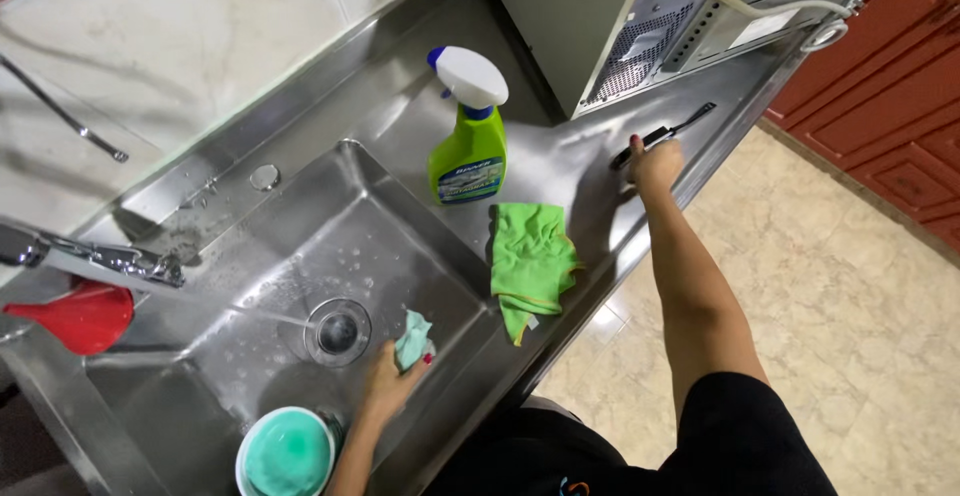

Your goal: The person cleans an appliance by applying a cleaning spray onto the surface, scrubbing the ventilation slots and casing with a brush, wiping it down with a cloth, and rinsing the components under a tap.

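Nearest you, a teal bowl [287, 452] sits in the steel sink [420, 226]. Your left hand [388, 384] clutches a pale teal cloth [413, 339] beside the drain [338, 331]. Farther out, your right hand [654, 163] grasps a black-handled utensil [664, 134] on the counter [585, 171], past the green cloth [530, 264] and spray bottle [468, 131].

Lime-green spray bottle [468, 161] with white trigger head and blue collar. Bright green cloth [530, 261], yellow-edged, on the grey steel tabletop [580, 156]. Pale teal rag [412, 339] in the left hand [385, 386], red nails. Black-handled utensil [665, 134] under the right hand [655, 163]. Red funnel [75, 318]. Teal bowl [287, 453], white rim. Silver sink [400, 246], beige marbled floor [850, 316], red-brown cabinet [890, 86].
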